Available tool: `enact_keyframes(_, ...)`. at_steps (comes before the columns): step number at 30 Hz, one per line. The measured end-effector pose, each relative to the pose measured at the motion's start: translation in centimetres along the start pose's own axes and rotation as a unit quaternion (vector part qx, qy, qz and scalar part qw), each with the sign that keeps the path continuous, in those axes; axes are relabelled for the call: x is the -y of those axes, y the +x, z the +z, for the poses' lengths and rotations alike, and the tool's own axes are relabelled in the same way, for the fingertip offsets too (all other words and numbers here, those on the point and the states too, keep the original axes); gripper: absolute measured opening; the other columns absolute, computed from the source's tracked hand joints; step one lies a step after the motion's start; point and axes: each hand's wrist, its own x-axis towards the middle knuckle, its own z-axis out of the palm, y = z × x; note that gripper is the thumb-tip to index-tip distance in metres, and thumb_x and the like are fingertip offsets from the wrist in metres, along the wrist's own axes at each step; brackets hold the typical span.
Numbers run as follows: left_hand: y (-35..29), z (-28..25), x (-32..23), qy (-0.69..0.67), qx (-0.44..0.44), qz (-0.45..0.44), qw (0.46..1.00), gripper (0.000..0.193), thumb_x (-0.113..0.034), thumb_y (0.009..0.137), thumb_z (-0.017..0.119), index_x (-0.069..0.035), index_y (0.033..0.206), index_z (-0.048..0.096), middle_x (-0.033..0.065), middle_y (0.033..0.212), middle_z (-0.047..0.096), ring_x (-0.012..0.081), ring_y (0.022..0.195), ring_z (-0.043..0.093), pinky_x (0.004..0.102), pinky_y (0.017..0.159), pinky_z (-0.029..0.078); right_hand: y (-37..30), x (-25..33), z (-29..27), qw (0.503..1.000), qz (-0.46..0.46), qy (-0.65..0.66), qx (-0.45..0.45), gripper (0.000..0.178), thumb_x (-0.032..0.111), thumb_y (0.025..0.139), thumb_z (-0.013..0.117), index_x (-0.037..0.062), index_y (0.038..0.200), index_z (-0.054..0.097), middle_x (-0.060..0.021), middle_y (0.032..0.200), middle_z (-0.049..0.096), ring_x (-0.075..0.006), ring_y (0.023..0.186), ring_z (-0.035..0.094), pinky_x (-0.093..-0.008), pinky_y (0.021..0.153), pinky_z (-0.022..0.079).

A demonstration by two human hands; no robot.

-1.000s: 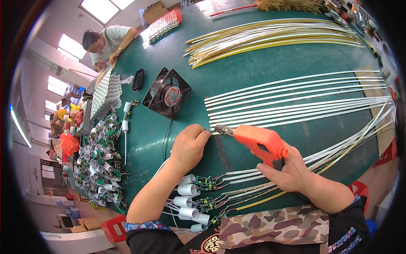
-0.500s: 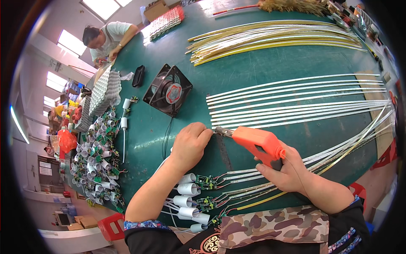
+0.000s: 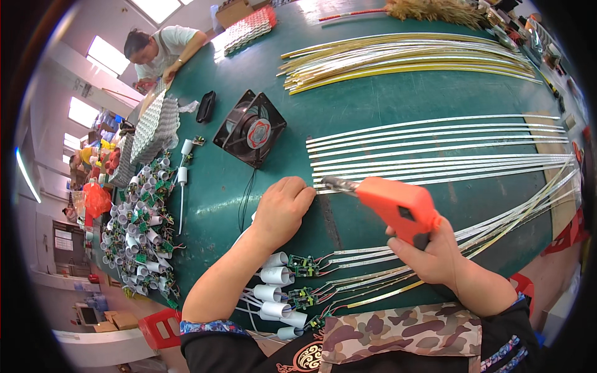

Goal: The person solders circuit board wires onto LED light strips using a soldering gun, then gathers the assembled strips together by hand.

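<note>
Orange plastic pistol-shaped tool (image 3: 398,200), prob. light & stiff, is gripped in R hand (image 3: 435,253) by its handle (image 3: 406,230), best hold, w/ L hand (image 3: 284,206) curled, contents unclear.

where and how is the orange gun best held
Take the gun by its handle, from the near right, where the right grip holds it: the handle slants down to the near side, while the metal tip points left, away. I'd keep off the tip; it may be hot.
</note>
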Motion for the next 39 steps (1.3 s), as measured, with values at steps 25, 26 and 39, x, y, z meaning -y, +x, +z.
enact_keyframes(25,-0.1,0.3,0.2,-0.007,0.024,-0.002,1.0,0.013,-0.005,0.078,0.065,-0.003,0.091,0.066,0.0097,0.092,0.063,0.0329,0.086,0.062,0.0439,0.076,0.051,-6.9,6.7,-1.2,0.907,-0.037,0.416,-0.059,0.092,0.024,0.063,0.081,-0.0073,0.138,0.037,-0.0137,0.124,0.053,-0.012,0.072,0.062,-0.0235,0.06,0.05)
enact_keyframes(26,0.0,0.2,0.1,0.004,0.022,-0.006,1.0,0.014,-0.006,0.078,0.065,-0.003,0.092,0.065,0.0097,0.092,0.063,0.033,0.087,0.062,0.0437,0.076,0.051,-6.7,6.5,-1.1,0.909,-0.033,0.411,-0.06,0.089,0.021,0.064,0.08,-0.0072,0.137,0.037,-0.0137,0.123,0.054,-0.0118,0.071,0.062,-0.0232,0.061,0.051)
enact_keyframes(39,-3.0,-3.0,0.8,0.021,0.024,-0.128,0.991,0.041,-0.017,0.08,0.076,-0.003,0.116,0.06,0.0153,0.109,0.062,0.0358,0.099,0.061,0.0448,0.087,0.05,-2.3,0.9,-3.1,0.944,-0.092,0.226,-0.223,0.064,0.003,0.081,0.062,-0.0009,0.139,0.036,-0.0156,0.122,0.054,-0.0115,0.07,0.057,-0.024,0.059,0.047)
